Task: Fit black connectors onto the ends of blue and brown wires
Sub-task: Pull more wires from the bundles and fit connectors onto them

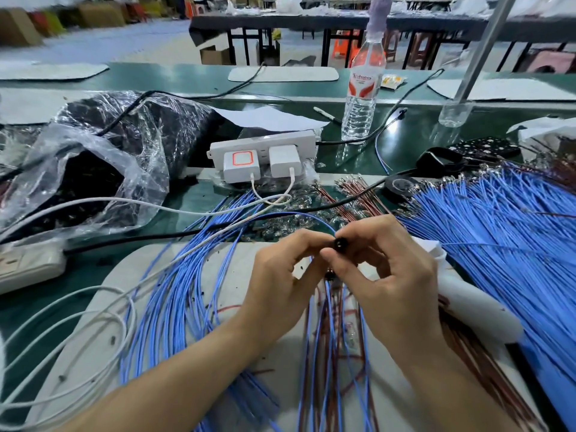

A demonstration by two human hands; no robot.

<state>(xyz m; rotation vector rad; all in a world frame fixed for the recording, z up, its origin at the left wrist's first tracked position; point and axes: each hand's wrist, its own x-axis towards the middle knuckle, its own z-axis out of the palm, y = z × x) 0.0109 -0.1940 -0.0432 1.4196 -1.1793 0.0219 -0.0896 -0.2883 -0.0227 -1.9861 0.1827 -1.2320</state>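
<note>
So the green desk (405, 145) is basically drowning in stock rn: a huge fan of blue wires (498, 232) is spreading across the right side, another blue bundle (174, 291) is trailing down the left over the white mat (218, 254), and some brown wires (352, 194) are sitting further back toward the middle. A clear plastic bag (93, 169) of dark parts is slumping at the far left, prob the connector supply but I can't tell for sure. Both hands are meeting over the mat, dead center. The right hand (389, 275) is holding the black connector (339, 244), its grip clamped on it btwn thumb and forefinger. The left hand (280, 275) is coming in from the left w/ its grip closed tight against the connector's side, looks like it's pinching the end of a single blue wire (296, 213), tho the fingers are hiding the actual join. That wire is arcing up and away, then curving back down into the connector's far side. Imo the key bit: the connector's round opening is facing back toward the camera, so its long axis is running near-to-far, and the wire end needs pushing along that line. The left hand is the one feeding.
</note>
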